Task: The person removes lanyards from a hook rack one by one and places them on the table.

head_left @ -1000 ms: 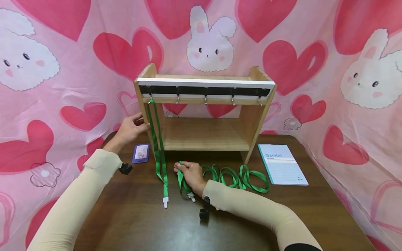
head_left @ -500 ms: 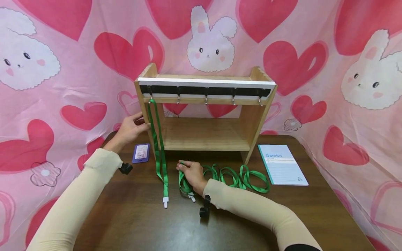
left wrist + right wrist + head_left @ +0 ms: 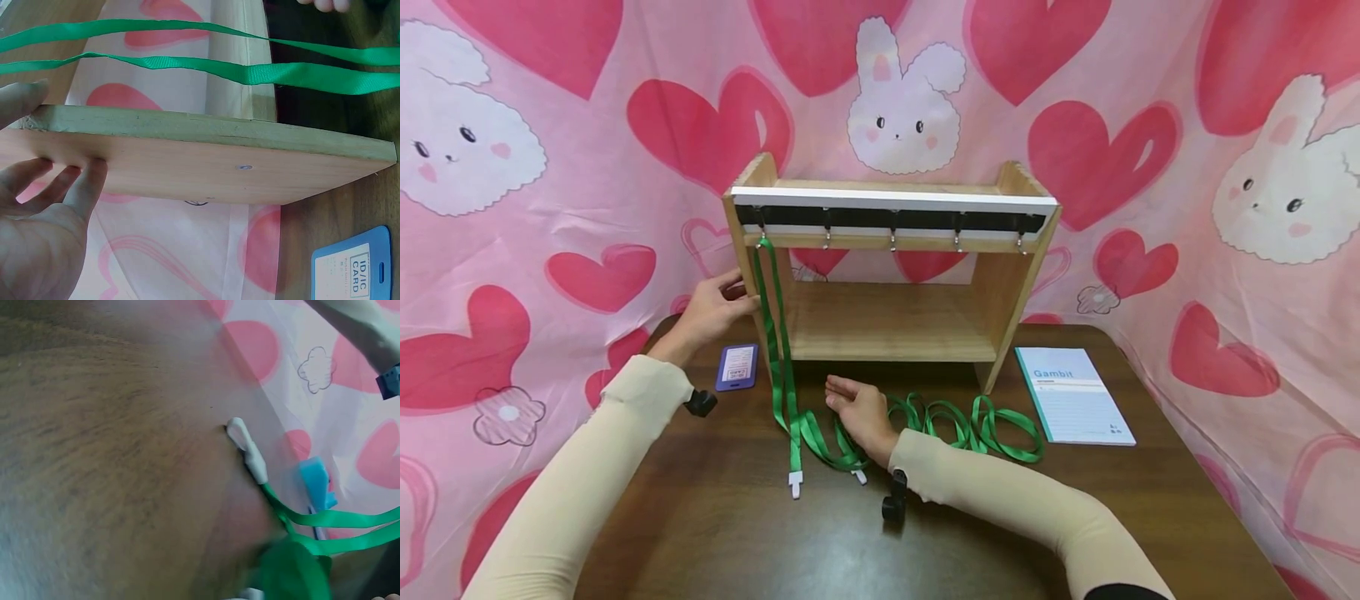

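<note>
My left hand (image 3: 703, 312) grips the left side panel of a wooden shelf (image 3: 895, 321), thumb on the front edge and fingers (image 3: 87, 187) against the outer face. From the leftmost hook hangs a green lanyard (image 3: 795, 450), its white clip (image 3: 250, 450) lying on the table. My right hand (image 3: 861, 414) is low over the table before the shelf, fingers extended. Beside and partly under it lies a second green lanyard (image 3: 852, 460), blurred in the right wrist view. Several more green loops (image 3: 1021, 453) lie to its right.
Several metal hooks (image 3: 892, 242) line the shelf's top front bar. A blue card holder (image 3: 737, 367) lies left of the shelf, and a notebook (image 3: 1075, 396) lies to the right. A pink heart-print cloth (image 3: 587, 167) stands behind the table.
My right hand has let go of the second lanyard, whose strap has dropped and spread left toward the hanging one. My left hand has stayed on the shelf's side panel.
</note>
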Motion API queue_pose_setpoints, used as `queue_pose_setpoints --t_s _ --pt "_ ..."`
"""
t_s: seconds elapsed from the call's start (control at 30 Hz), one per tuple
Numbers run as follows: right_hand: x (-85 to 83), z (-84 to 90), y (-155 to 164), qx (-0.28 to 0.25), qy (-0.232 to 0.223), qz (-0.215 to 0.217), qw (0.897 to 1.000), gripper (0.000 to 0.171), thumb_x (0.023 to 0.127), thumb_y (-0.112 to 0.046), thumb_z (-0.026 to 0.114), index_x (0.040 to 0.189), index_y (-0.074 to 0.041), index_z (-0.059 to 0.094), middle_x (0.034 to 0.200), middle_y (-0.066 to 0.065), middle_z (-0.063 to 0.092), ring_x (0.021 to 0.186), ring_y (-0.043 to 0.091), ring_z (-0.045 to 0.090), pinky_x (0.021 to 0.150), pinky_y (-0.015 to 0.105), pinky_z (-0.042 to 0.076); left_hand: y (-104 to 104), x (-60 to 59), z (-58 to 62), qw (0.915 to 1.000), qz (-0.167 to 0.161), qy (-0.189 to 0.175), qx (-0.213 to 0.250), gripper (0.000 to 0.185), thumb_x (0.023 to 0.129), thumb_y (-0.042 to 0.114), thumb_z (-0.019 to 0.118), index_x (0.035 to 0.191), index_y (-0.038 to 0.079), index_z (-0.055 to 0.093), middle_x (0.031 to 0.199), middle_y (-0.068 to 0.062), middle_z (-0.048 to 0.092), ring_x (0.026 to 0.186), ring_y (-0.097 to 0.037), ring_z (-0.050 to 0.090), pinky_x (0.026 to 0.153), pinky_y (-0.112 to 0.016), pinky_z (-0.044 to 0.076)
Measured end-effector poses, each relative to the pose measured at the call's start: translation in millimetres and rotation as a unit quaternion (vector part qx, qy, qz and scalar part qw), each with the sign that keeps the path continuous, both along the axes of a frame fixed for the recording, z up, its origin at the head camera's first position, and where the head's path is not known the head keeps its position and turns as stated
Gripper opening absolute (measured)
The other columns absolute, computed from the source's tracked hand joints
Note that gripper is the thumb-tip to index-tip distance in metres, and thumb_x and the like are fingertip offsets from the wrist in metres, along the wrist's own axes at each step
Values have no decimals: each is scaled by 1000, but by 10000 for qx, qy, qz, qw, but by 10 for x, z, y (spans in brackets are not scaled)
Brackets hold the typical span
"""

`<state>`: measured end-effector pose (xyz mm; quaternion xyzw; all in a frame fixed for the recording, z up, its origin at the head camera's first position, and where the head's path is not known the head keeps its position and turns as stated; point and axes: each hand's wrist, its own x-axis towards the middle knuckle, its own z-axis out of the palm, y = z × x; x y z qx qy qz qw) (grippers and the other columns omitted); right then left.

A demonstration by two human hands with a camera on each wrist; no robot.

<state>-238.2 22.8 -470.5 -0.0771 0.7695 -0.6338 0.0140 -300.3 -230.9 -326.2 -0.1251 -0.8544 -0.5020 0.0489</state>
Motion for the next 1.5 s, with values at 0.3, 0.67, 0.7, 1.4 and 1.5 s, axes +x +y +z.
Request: queue_pose_setpoints --t_s 0.3,0.67,0.7,1.4,1.5 --pt "-11 375 95 80 714 272 9970 34 94 -11 72 128 -9 71 125 12 74 115 25 72 93 29 60 -3 -12 -8 10000 32 -77 -7 66 97 24 66 156 10 40 150 -24 52 139 -39 51 112 -53 45" --pt "-195 1031 149 -30 1943 451 9799 36 92 -8 73 127 -9 69 125 13 73 113 21 71 94 27 59 -4 -11 3 10000 -14 -95 -10 66 97 22 65 156 9 40 149 -25 52 138 -39 51 111 -53 45" --pt "-214 1084 146 30 2031 432 9782 35 92 -10 74 127 -9 70 123 11 74 112 19 72 93 27 59 -5 -13 2 10000 -14 -84 -7 66 97 22 65 156 9 40 149 -25 52 138 -39 51 111 -52 46" --pt "-358 1813 -354 355 2056 617 9760 44 96 -27 70 139 -23 63 134 -3 70 117 6 68 93 19 57 1 -27 -19 10000 -45 51 -3 66 97 24 68 156 10 41 150 -24 52 137 -38 53 102 -25 53" --pt "-359 1893 -477 237 1842 507 9813 40 97 -30 69 136 -23 66 127 -4 73 111 4 70 91 18 57 -9 -32 -11 10000 -42 26 -15 66 98 23 67 156 9 39 151 -24 51 137 -38 52 103 -26 52"
